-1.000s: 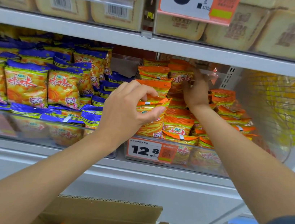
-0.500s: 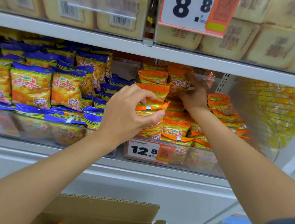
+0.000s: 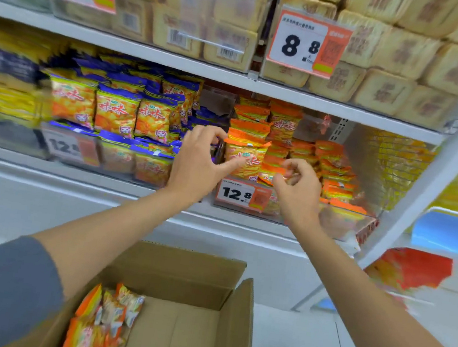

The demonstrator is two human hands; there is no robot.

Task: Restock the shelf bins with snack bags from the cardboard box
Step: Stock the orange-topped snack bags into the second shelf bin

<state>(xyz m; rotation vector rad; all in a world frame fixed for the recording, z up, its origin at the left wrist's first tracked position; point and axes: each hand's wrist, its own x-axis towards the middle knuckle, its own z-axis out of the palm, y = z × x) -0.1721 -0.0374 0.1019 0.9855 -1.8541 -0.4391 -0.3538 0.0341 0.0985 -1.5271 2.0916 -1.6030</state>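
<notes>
The bags look light, puffed and crinkly, with slick film that probably slides easily. A hard squeeze would likely crush what is inside, so the safest hold seems to be a pinch on the flat sealed top edge or a loose grasp across the middle. A small cluster of them stands at the near left of the box, whose right part shows bare cardboard. On the shelf, the orange bin is heaped with the same bags, with a front bag upright at its left. The blue bin beside it holds blue-topped packs. The left hand and right hand hover apart at the orange bin's front, fingers loosely curled around nothing. The left thumb seems to touch the front bag.
</notes>
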